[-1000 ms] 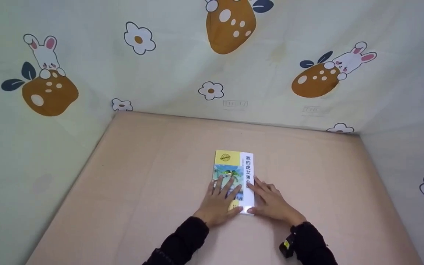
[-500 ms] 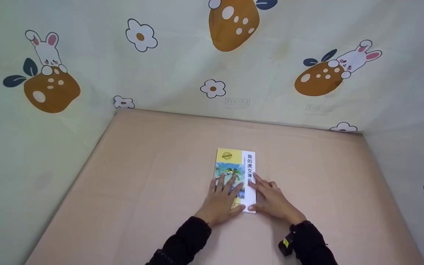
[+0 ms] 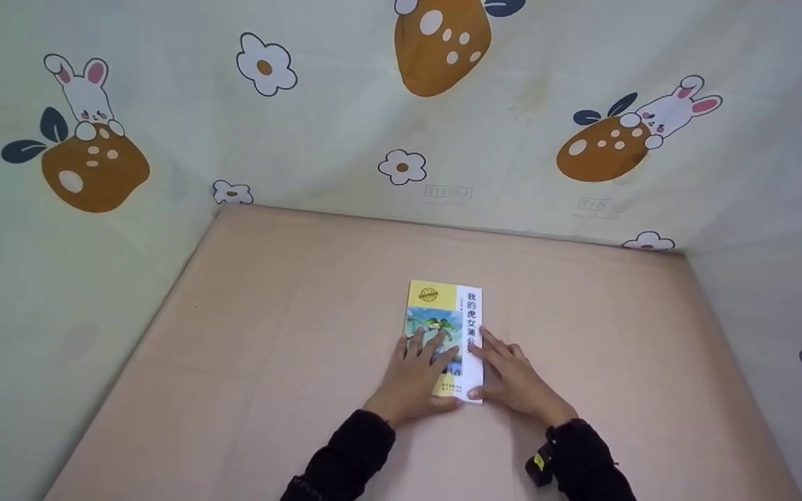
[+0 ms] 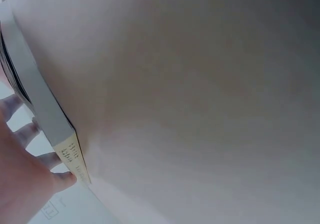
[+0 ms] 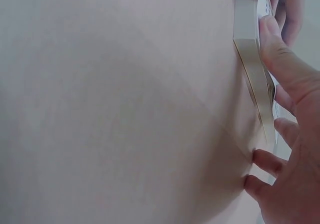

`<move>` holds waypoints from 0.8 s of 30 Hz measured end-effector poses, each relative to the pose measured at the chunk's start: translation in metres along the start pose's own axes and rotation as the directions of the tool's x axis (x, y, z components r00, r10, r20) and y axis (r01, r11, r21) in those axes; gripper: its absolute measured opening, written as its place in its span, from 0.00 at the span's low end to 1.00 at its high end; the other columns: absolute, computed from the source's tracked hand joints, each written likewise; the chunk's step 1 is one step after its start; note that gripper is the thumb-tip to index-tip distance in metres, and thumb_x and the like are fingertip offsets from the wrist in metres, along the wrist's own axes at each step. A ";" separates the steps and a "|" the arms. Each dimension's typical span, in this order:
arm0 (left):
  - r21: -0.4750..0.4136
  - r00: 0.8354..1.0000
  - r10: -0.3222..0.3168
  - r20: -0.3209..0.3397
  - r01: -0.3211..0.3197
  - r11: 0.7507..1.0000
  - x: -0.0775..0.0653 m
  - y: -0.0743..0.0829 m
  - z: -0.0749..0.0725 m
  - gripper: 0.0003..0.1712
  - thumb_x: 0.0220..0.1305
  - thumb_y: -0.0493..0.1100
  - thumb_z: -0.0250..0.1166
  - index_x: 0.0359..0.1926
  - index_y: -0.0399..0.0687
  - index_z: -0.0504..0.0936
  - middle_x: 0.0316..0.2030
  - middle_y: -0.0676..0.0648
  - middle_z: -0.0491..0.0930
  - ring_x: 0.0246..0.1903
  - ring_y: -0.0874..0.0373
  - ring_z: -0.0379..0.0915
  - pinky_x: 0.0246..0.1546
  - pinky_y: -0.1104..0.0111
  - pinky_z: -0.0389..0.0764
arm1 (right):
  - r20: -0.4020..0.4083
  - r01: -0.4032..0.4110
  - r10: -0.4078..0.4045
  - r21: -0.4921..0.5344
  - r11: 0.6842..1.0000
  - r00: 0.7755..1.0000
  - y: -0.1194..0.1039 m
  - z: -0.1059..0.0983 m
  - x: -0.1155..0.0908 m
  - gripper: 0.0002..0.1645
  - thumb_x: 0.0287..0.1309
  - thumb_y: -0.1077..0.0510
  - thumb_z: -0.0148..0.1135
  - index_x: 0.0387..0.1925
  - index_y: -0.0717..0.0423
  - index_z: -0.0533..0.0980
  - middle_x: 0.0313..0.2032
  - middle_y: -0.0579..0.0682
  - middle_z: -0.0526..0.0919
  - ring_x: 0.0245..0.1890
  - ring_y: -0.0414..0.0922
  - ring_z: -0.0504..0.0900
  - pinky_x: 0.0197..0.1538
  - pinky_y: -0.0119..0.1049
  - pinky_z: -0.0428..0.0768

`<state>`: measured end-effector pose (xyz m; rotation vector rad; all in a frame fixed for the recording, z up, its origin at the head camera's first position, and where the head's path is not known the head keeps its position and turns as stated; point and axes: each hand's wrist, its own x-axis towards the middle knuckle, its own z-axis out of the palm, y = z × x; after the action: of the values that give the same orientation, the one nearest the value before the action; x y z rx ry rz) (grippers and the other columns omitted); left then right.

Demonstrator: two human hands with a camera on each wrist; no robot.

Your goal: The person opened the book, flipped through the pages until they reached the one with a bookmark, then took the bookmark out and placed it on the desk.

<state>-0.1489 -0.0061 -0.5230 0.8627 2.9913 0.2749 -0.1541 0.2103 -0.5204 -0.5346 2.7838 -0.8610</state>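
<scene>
A paperback book (image 3: pixel 469 379) with a yellow, blue and white cover lies face up before me, upright to my view. My left hand (image 3: pixel 411 379) rests on the left part of its cover with fingers spread, the thumb along the bottom edge. At the right side, my right hand (image 3: pixel 519 383) touches the book, its thumb on the lower right corner and a fingertip over the printed title. The right wrist view shows the thumb (image 5: pixel 285 59) on top of the book's edge (image 5: pixel 255 74), where the pages bow slightly apart; two fingertips are down on the table.
The book lies on a table with a tan covering (image 3: pixel 289 334). Pale cloth walls (image 3: pixel 331 118) printed with rabbits, orange fruit and flowers enclose the back and both sides. A small black device (image 3: pixel 539 467) sits by the right sleeve (image 3: pixel 585 456).
My left thumb has slid down from the cover to the book's bottom edge, uncovering small print there. The right hand and the book stay nearly where they were; the head view has shifted slightly.
</scene>
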 end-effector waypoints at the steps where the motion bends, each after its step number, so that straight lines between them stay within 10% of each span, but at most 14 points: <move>1: -0.011 1.000 0.001 -0.004 -0.001 1.000 0.000 0.000 0.000 0.46 0.51 0.75 0.55 0.68 0.60 0.61 0.71 0.45 0.54 0.69 0.39 0.47 0.65 0.45 0.54 | 0.005 -0.006 0.006 0.003 1.000 1.000 0.000 0.000 0.000 0.47 0.42 0.40 0.69 0.65 0.49 0.65 0.72 0.53 0.50 0.57 0.54 0.63 0.56 0.51 0.67; 24: -0.144 1.000 0.009 -0.017 -0.011 0.989 0.000 0.002 -0.005 0.37 0.54 0.69 0.58 0.62 0.60 0.69 0.70 0.41 0.55 0.69 0.38 0.46 0.67 0.47 0.51 | -0.009 -0.013 0.013 -0.001 1.000 1.000 -0.002 -0.002 0.000 0.43 0.45 0.38 0.64 0.64 0.49 0.67 0.69 0.61 0.56 0.60 0.57 0.62 0.60 0.54 0.67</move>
<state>-0.1486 -0.0052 -0.5180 0.8649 2.9377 0.4945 -0.1542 0.2097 -0.5172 -0.5129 2.7928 -0.8621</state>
